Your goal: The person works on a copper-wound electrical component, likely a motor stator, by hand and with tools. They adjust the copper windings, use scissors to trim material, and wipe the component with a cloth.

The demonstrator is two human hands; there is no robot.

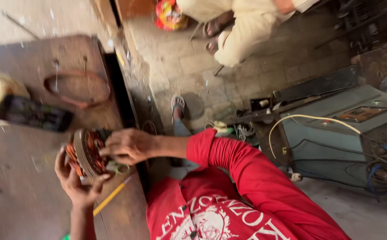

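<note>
Copper windings wrap a round motor stator [86,153], held on edge just above the brown workbench [33,178]. It looks heavy and stiff, its wires easily nicked, so the metal rim seems the safest hold. The left hand [75,180] cups it from below, fingers curled around the rim; the right hand [129,146], wrist bent, pinches its face

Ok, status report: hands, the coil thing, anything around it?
Left hand cupping the copper-wound motor coil from below. Right hand gripping its top edge, above the wooden table. Yellow pencil and black phone lie nearby, not touching.
</note>
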